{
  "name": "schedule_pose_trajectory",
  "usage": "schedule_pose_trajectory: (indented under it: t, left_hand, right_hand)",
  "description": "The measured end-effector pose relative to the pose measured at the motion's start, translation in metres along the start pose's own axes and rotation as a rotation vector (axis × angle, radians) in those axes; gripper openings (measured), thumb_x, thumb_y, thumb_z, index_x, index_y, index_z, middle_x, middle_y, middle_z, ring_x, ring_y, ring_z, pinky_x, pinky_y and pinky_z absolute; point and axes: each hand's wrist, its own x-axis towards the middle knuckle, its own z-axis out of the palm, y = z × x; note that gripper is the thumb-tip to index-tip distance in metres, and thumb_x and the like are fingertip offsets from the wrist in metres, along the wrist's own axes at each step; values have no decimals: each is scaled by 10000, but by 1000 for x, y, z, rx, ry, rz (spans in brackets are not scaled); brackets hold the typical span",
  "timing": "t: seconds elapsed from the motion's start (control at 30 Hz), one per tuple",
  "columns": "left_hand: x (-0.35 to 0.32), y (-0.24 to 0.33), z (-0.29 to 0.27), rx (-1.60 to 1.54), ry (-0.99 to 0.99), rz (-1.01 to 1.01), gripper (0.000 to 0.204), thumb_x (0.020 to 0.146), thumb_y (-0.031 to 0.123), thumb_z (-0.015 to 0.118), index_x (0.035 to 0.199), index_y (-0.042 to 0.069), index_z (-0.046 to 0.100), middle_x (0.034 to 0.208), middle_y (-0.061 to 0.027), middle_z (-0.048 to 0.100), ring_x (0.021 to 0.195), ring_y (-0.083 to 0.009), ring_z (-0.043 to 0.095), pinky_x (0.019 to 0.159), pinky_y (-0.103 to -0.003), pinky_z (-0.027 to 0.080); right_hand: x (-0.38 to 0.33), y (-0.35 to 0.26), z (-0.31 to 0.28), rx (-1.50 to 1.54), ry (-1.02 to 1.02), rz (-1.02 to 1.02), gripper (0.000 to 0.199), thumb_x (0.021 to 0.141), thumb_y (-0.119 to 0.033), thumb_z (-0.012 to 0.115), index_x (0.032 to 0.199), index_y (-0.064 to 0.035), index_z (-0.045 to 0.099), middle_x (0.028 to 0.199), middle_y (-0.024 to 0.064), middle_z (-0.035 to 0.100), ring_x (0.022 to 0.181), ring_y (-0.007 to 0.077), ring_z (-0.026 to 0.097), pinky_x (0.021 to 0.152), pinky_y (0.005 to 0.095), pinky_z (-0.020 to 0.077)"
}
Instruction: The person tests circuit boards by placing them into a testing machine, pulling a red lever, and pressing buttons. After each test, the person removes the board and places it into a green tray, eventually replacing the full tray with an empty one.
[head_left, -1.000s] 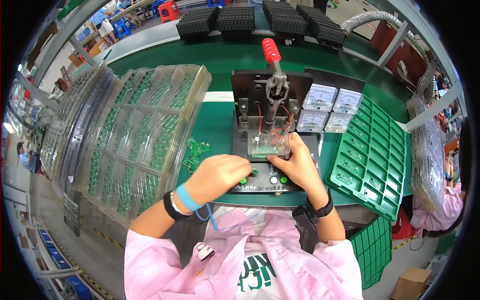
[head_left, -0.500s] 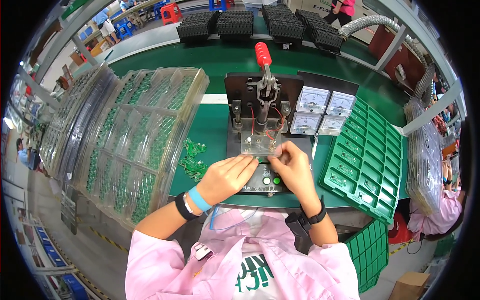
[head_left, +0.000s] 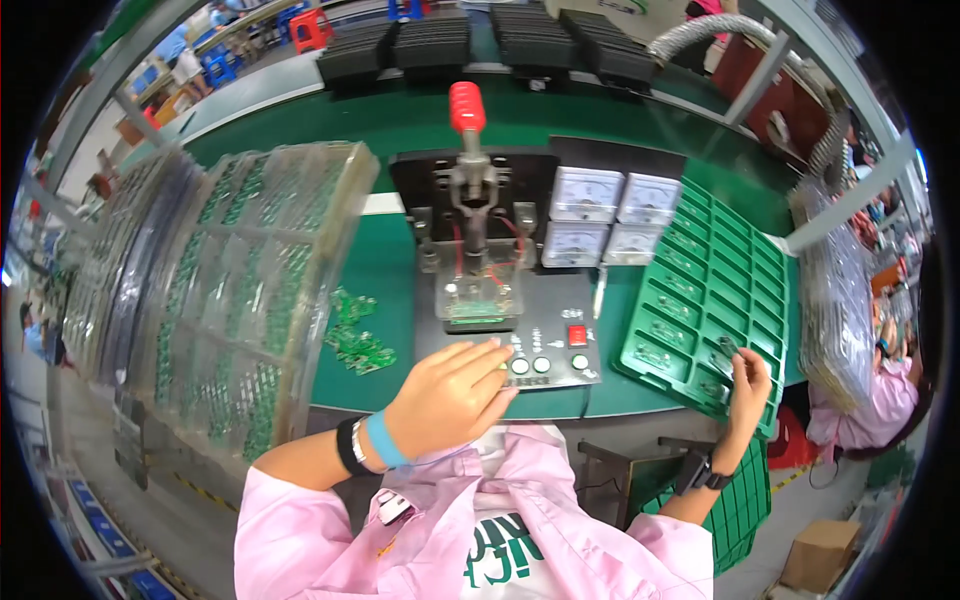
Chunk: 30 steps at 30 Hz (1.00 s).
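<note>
A press-type test fixture (head_left: 470,250) with a red lever handle (head_left: 466,107) stands in front of me. Beneath its clear plate a green strip of circuit board (head_left: 478,318) shows. My left hand (head_left: 450,390) lies palm down at the fixture's front panel, fingers stretched out beside the round buttons (head_left: 520,366). My right hand (head_left: 750,385) is at the near end of a green compartment tray (head_left: 640,325), thumb and fingers pinched on a small circuit board (head_left: 725,350). The fingers partly hide that board. Several boards sit in the tray's left column.
Loose green circuit boards (head_left: 358,340) lie left of the fixture. Stacked clear blister trays (head_left: 340,260) full of boards stand further left. Meters (head_left: 585,195) and a white pen-like tool (head_left: 599,292) are right of the fixture. Black racks (head_left: 430,45) line the back.
My right hand has left the fixture and moved right to the green tray, pinching a board there. My left hand has drawn back slightly from the clear plate onto the button panel.
</note>
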Motion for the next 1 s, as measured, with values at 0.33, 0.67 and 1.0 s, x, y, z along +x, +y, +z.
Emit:
schedule_pose_trajectory:
  t: [0.33, 0.67, 1.0]
  left_hand:
    - [92, -31, -61, -211, 659, -42, 729, 712, 163, 774, 1378, 82, 491, 1363, -151, 488, 1242, -341, 504, 1058, -524, 345]
    - [-21, -60, -28, -96, 336, 343, 634, 694, 78, 783, 1269, 91, 516, 1375, -149, 481, 1258, -371, 494, 1001, -505, 444]
    - [-37, -82, -21, -123, 99, -21, 465, 760, 160, 757, 1193, 110, 596, 1241, -132, 525, 1168, -348, 517, 1004, -483, 427]
  right_hand:
    - [-13, -28, 13, -424, 398, -269, 244, 848, -59, 676, 1084, -10, 638, 1035, 67, 633, 692, 122, 520, 635, 258, 426]
    - [5, 2, 7, -594, 27, -329, 180, 810, 2, 667, 988, -8, 638, 928, 94, 614, 699, 175, 567, 650, 287, 448]
    - [50, -9, 6, -356, -77, -22, 157, 810, 0, 677, 965, -3, 649, 949, 85, 668, 780, 211, 614, 692, 297, 481]
